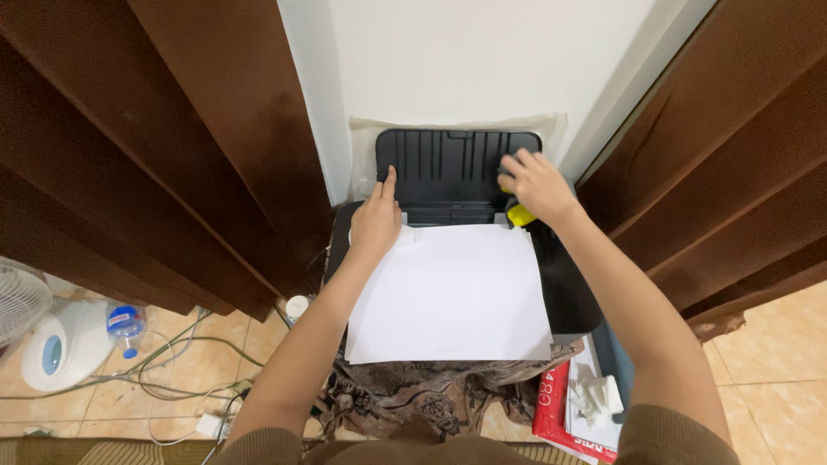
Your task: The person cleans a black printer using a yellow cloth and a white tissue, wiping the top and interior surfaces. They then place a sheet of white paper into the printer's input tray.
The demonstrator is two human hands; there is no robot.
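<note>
A home, likely a corner of a living room: tan floor tiles, brown curtains beside a white wall, a small printer set low, loose cables, a fan, a plastic bottle

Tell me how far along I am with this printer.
Done: a white sheet lies flat on the printer, and the rear tray stands open. In hand: left hand at the tray's edge, right hand holding something yellow. Left: the sheet is not in the tray.
</note>
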